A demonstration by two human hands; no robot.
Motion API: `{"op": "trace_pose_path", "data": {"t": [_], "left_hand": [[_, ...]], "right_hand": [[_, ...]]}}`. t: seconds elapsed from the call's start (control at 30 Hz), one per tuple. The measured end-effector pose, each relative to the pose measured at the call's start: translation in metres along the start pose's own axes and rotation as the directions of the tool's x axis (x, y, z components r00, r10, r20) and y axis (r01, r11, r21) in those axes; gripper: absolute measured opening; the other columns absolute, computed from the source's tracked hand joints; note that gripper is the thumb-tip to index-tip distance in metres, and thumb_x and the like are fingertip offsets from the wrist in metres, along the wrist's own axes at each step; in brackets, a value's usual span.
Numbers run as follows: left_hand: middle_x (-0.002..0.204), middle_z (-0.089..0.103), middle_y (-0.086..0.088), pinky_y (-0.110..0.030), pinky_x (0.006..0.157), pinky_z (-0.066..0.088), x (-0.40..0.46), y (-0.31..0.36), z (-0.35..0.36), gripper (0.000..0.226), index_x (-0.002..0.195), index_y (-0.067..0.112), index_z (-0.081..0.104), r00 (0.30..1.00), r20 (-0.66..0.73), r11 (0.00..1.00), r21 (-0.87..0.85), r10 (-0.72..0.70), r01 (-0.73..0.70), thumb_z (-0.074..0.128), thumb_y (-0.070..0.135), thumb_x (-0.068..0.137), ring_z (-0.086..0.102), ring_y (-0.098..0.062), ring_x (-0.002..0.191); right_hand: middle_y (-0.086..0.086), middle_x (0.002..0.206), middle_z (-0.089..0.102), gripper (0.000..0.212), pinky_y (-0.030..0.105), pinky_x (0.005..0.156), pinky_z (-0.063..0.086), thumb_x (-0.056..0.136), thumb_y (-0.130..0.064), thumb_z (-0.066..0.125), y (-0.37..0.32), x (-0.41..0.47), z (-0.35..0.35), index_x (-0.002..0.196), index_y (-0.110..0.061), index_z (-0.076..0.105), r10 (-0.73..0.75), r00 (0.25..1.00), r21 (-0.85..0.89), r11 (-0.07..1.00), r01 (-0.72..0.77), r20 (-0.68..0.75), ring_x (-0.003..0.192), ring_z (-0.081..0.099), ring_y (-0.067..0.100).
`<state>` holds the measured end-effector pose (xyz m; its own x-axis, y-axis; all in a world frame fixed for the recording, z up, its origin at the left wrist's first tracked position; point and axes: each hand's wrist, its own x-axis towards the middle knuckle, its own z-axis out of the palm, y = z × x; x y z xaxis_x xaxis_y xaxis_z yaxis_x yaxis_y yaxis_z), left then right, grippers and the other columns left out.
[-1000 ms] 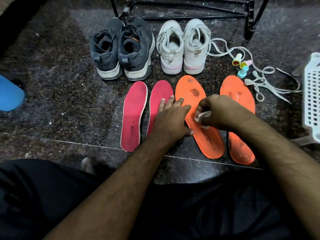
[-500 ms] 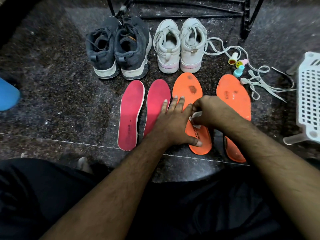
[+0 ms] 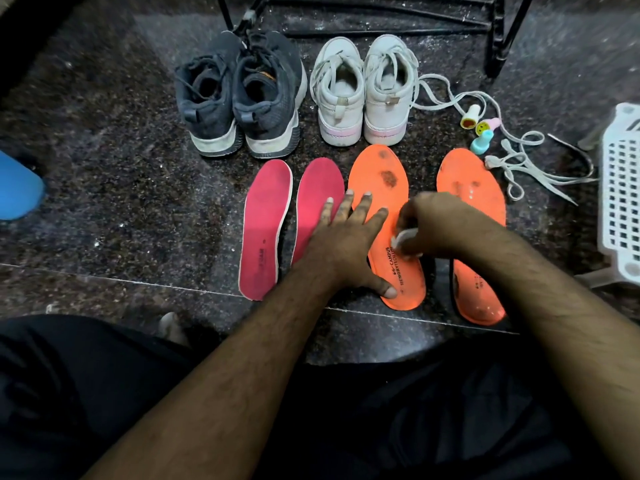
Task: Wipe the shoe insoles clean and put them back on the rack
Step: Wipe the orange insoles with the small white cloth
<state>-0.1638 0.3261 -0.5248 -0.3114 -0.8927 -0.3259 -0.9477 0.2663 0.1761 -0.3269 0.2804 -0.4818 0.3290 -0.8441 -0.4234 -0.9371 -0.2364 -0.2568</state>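
Four insoles lie side by side on the dark stone floor. Two are red, a left one (image 3: pixel 265 226) and a right one (image 3: pixel 317 199). Two are orange: a stained one (image 3: pixel 384 188) in the middle and another (image 3: pixel 474 202) to its right. My left hand (image 3: pixel 346 240) lies flat with spread fingers, pressing the stained orange insole and the edge of the neighbouring red one. My right hand (image 3: pixel 446 226) is closed around a small white wipe (image 3: pixel 403 237), which touches the middle of the stained orange insole. The black rack (image 3: pixel 498 36) stands at the back.
Dark sneakers (image 3: pixel 239 95) and white sneakers (image 3: pixel 363 91) stand behind the insoles. Loose white laces (image 3: pixel 519 161) and small coloured caps (image 3: pixel 479 128) lie at the right. A white plastic basket (image 3: pixel 620 195) is at the far right, a blue object (image 3: pixel 17 188) at the left edge.
My left hand has slid forward and flattened on the orange insole, fingers spread wider. My right hand with the wipe has shifted slightly along the insole.
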Motion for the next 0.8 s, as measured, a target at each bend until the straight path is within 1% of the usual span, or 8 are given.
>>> {"op": "trace_pose_path", "data": {"t": [0.07,0.1,0.23,0.37,0.5,0.57,0.67,0.8], "left_hand": [[0.169,-0.006,-0.007,-0.058,0.122,-0.006,0.000,0.001,0.000,0.142,0.160,0.027,0.007,1.000,0.000,1.000,-0.001,0.000,0.000,0.072,0.086,0.049,-0.012,-0.031,0.154],[0.169,-0.007,-0.007,-0.058,0.122,-0.006,0.000,0.001,-0.001,0.141,0.160,0.027,0.007,1.000,0.006,1.000,-0.003,-0.001,0.001,0.072,0.086,0.050,-0.013,-0.031,0.154],[0.168,-0.008,-0.008,-0.057,0.121,-0.008,0.000,0.001,-0.001,0.141,0.160,0.027,0.006,1.000,0.012,1.000,-0.006,-0.003,0.003,0.073,0.084,0.050,-0.014,-0.032,0.153],[0.168,-0.009,-0.008,-0.057,0.121,-0.008,0.000,0.002,-0.002,0.142,0.160,0.026,0.005,1.000,0.025,1.000,-0.004,-0.008,0.008,0.074,0.084,0.051,-0.015,-0.032,0.153],[0.168,-0.009,-0.007,-0.057,0.121,-0.009,0.000,0.002,-0.001,0.141,0.160,0.026,0.005,1.000,0.019,1.000,-0.010,-0.008,0.008,0.074,0.083,0.051,-0.015,-0.032,0.153],[0.168,-0.009,-0.007,-0.057,0.121,-0.008,0.000,0.002,0.000,0.141,0.160,0.026,0.006,1.000,0.016,1.000,-0.004,-0.009,0.009,0.073,0.084,0.050,-0.014,-0.032,0.153],[0.168,-0.008,-0.007,-0.057,0.121,-0.009,0.001,0.002,0.000,0.142,0.160,0.026,0.006,1.000,0.011,1.000,-0.003,-0.006,0.006,0.072,0.085,0.050,-0.014,-0.032,0.153],[0.169,-0.005,-0.008,-0.057,0.122,-0.007,0.001,0.001,0.000,0.142,0.160,0.026,0.008,1.000,-0.003,1.000,-0.007,-0.001,0.001,0.074,0.084,0.049,-0.013,-0.032,0.154]], "right_hand": [[-0.004,0.082,0.072,0.017,0.026,0.071,0.050,0.072,-0.029,0.084,-0.009,-0.011,0.006,0.083,-0.027,0.071,-0.081,0.971,-0.050,0.994,0.094,0.226,0.077,0.064,0.013],[-0.003,0.085,0.072,0.018,0.027,0.075,0.053,0.072,-0.028,0.084,-0.011,-0.010,0.009,0.086,-0.026,0.072,-0.074,0.968,-0.081,0.992,0.096,0.238,0.081,0.066,0.014],[0.006,0.088,0.071,0.014,0.025,0.068,0.047,0.080,-0.029,0.076,-0.004,-0.006,-0.002,0.074,-0.023,0.064,0.027,1.000,-0.084,0.996,-0.028,-0.012,0.085,0.068,0.026],[-0.004,0.083,0.068,0.016,0.023,0.068,0.043,0.074,-0.026,0.081,-0.009,-0.016,0.000,0.081,-0.026,0.067,-0.067,0.960,-0.147,0.983,0.110,0.273,0.082,0.064,0.018],[0.003,0.081,0.067,0.026,0.028,0.069,0.046,0.077,-0.031,0.080,-0.003,-0.007,-0.005,0.065,-0.022,0.058,-0.008,0.997,-0.133,0.991,0.017,0.073,0.078,0.062,0.025],[-0.006,0.071,0.062,0.024,0.026,0.066,0.042,0.075,-0.030,0.081,-0.004,-0.009,-0.008,0.067,-0.025,0.060,-0.087,0.975,-0.132,0.985,0.115,0.202,0.074,0.060,0.019],[-0.001,0.084,0.070,0.018,0.026,0.070,0.046,0.075,-0.029,0.081,-0.010,-0.015,0.001,0.086,-0.022,0.069,-0.089,0.921,-0.248,0.949,0.193,0.378,0.085,0.066,0.020],[0.005,0.088,0.065,0.018,0.027,0.070,0.048,0.081,-0.035,0.075,0.000,-0.006,-0.008,0.077,-0.024,0.062,-0.052,0.998,-0.174,0.983,0.055,0.024,0.087,0.066,0.027]]}}
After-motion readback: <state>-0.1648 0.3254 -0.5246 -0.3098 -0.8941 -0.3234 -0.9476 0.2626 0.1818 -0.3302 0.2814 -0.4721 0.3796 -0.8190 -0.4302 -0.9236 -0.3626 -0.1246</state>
